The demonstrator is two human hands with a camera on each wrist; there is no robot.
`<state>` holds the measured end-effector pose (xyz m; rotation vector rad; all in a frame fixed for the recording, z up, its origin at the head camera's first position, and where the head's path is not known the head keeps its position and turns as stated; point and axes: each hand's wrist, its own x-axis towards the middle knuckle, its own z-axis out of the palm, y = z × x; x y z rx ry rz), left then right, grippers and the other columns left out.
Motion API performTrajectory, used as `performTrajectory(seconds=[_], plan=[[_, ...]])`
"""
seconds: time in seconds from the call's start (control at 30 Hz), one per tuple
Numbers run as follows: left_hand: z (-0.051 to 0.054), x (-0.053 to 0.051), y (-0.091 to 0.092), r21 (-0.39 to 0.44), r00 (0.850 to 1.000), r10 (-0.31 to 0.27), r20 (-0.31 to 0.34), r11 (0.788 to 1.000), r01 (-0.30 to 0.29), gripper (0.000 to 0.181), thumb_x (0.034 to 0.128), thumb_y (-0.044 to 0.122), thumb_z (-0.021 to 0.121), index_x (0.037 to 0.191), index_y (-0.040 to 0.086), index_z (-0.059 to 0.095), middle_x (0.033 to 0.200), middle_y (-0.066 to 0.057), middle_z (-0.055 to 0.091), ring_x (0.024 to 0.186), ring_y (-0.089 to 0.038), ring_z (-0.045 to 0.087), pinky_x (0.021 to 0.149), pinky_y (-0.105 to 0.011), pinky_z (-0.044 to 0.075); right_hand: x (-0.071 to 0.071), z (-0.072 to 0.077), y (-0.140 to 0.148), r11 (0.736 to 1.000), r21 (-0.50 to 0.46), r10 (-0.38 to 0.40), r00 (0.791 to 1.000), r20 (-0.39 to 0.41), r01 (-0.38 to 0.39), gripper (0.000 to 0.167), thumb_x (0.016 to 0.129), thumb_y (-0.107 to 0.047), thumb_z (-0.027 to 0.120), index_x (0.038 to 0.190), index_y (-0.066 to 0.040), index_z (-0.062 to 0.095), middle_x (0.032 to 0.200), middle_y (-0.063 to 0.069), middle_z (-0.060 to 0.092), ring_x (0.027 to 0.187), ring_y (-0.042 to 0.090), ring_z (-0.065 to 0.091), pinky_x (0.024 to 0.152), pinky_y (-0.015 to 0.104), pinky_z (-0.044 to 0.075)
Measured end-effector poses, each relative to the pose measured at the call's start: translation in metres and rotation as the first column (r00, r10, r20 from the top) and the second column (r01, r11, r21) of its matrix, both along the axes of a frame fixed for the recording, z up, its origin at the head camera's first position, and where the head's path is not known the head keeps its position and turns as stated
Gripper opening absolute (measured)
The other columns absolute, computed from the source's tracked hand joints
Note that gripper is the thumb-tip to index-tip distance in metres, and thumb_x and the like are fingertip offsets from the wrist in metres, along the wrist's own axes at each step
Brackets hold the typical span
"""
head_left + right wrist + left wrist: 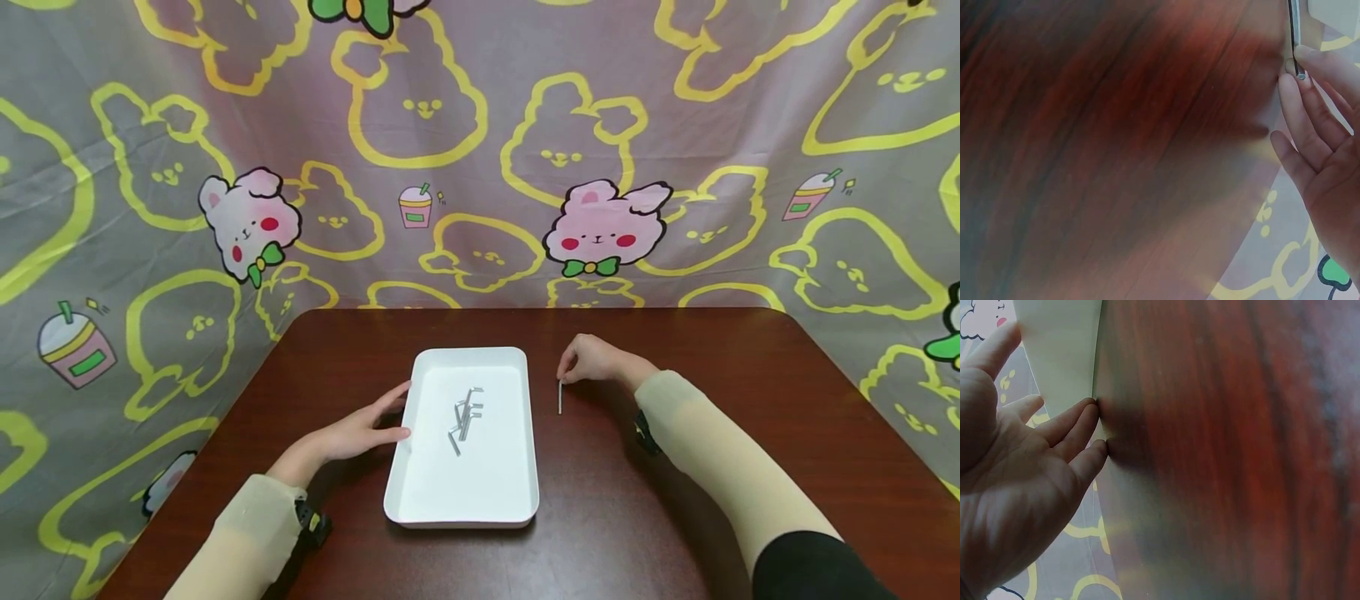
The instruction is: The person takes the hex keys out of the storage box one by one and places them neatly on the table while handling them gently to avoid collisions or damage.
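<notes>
A white tray [465, 492] lies on the table, and inside it a loose cluster of several silver L-shaped hex keys [465, 417] rests near the middle. At the tray's left rim, my left hand [352, 432] touches the side with spread fingers; the left wrist view shows its fingertips [1091, 403] down by the tabletop and the tray's wall [1060, 356]. To the right of the tray, my right hand [596, 360] pinches one hex key [560, 398] between thumb and fingers. In the right wrist view, that hex key's end [1297, 56] shows at the fingertips.
The dark reddish-brown wooden table [615, 517] extends around the tray on all sides. Behind it and at both sides hangs a cartoon-printed cloth [480, 183]. Black wrist devices sit on the left [313, 523] and right [647, 433] wrists.
</notes>
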<state>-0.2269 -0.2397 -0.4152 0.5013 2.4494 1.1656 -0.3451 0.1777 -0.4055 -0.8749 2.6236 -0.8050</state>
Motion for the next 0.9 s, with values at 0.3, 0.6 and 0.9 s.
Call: performTrajectory(seconds=[0.3,0.6,0.9], plan=[[0.0004,0.0004,0.0004,0.001,1.000,0.003,0.004,1.000,-0.003,0.083,0.0946,0.026,0.065,0.157,0.015,0.011,0.153,-0.021,0.029,0.140,-0.038,0.025,0.108,-0.062,0.018,-0.0007,-0.0038,-0.0014,1.000,0.022,-0.009,1.000,-0.011,0.009,0.007,0.082,-0.003,0.076,0.077,-0.008,0.077,0.076,-0.003,0.070,0.066,0.011,0.056,0.063,0.028,0.049],[-0.0016,-0.0002,-0.0009,0.012,1.000,-0.004,0.003,1.000,0.004,0.083,0.0946,0.026,0.065,0.157,0.015,0.012,0.153,-0.021,0.029,0.140,-0.038,0.025,0.107,-0.062,0.019,0.0004,-0.0056,-0.0004,1.000,0.017,-0.002,1.000,-0.024,0.003,0.006,0.082,-0.004,0.077,0.078,-0.008,0.077,0.077,-0.003,0.070,0.069,0.011,0.056,0.065,0.028,0.048],[-0.0011,-0.0001,-0.0005,0.006,1.000,-0.006,-0.004,1.000,0.006,0.083,0.0946,0.026,0.065,0.157,0.016,0.011,0.153,-0.021,0.030,0.140,-0.038,0.026,0.107,-0.062,0.019,0.0004,-0.0052,0.0002,1.000,0.019,-0.001,1.000,-0.019,0.001,0.007,0.081,-0.003,0.077,0.078,-0.009,0.077,0.078,-0.003,0.071,0.069,0.012,0.057,0.067,0.030,0.050]])
